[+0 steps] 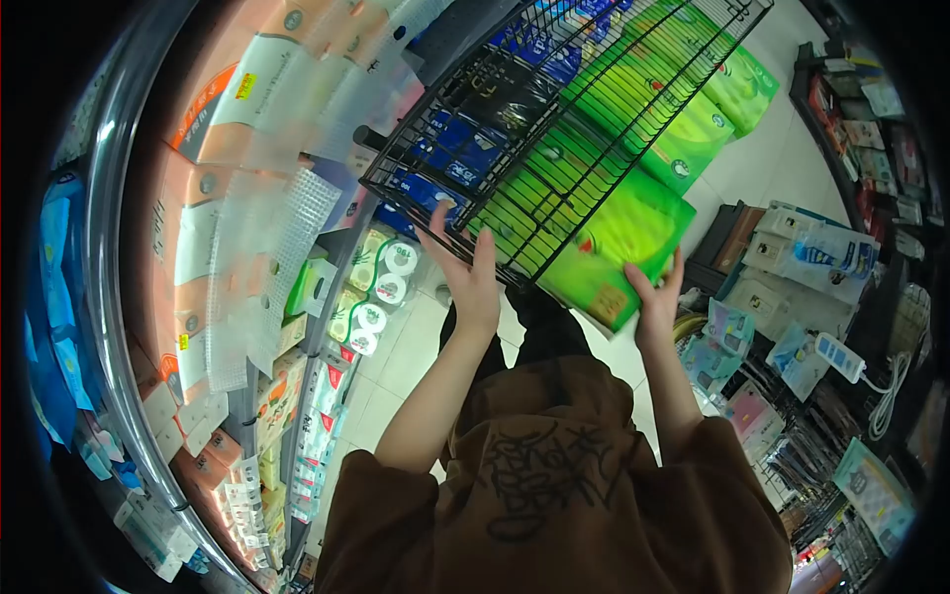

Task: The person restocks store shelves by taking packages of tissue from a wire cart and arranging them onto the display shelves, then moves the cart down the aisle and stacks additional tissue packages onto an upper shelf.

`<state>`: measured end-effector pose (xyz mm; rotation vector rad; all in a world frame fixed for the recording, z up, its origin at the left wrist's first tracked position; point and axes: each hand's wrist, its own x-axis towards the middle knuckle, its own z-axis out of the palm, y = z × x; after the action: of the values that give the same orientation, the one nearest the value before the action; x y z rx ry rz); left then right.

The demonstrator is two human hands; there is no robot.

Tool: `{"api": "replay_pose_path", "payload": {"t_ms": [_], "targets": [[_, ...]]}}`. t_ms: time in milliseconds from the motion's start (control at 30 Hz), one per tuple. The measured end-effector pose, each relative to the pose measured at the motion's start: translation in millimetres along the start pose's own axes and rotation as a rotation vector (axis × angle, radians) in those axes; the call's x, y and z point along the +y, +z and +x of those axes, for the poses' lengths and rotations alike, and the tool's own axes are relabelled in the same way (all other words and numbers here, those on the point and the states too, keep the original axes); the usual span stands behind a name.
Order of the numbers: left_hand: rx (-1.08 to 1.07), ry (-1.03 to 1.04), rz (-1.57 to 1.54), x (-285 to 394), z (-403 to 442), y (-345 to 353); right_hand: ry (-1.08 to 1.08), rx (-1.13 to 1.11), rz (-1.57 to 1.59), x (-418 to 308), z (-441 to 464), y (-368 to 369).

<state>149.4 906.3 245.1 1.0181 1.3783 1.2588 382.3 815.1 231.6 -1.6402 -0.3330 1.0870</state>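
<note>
A black wire rack [612, 188] slants across the upper middle in front of me. Green tissue-like packs [683, 144] show through and beyond its wires. The nearest green pack [633, 233] juts out past the rack's lower edge. My right hand [658, 302] grips this pack at its lower right corner, thumb on the printed face. My left hand [467, 280] is at the rack's lower left edge, fingers spread and pointing up; whether it presses on the wires or the pack I cannot tell. Dark blue packs [450, 148] lie behind the wires above my left hand.
Left, a shelf holds orange-and-white boxes [183, 238] behind a curved metal rail [104, 247]. White toilet rolls [381, 287] in a pack stand low beside it. Hanging packaged goods [811, 247] and a white power strip [839, 356] line the right. Pale floor tiles [381, 396] show below.
</note>
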Motion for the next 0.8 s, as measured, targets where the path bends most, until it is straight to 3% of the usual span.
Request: {"api": "replay_pose_path", "payload": {"t_ms": [100,167,267,300,367,467,533,633,667,700,800], "targets": [[-0.058,-0.028,-0.117,-19,-41,-7,-0.025,0.003,-0.080,-6,-27,-59],[-0.106,-0.211,-0.056,-51,-82,-22,0.057,-0.039,-0.017,-17,-41,-96],[-0.529,-0.572,-0.077,-87,-116,-41,0.230,-0.092,0.050,-26,-54,-149],[-0.693,-0.794,-0.099,-89,-115,-43,0.288,-0.099,0.075,-28,-57,-163],[-0.820,-0.960,-0.306,-48,-100,-22,0.362,-0.142,0.122,-36,-58,-181],[-1.036,-0.771,-0.142,-51,-95,-2,0.328,-0.168,0.071,-52,-58,-180],[-1.014,-0.704,-0.118,-37,-83,1,0.188,-0.223,-0.039,-65,-54,-177],[-0.988,-0.573,-0.130,-10,-79,-4,0.286,0.024,0.189,-59,-45,-195],[-0.971,-0.524,-0.142,-2,-82,-9,0.228,-0.320,0.518,-69,-39,-191],[-1.000,-0.487,-0.115,7,-83,-15,0.204,-0.444,0.589,-72,-33,-186],[-1.049,-0.358,0.015,26,-90,-33,0.241,-0.363,0.352,-47,-17,-163]]}}
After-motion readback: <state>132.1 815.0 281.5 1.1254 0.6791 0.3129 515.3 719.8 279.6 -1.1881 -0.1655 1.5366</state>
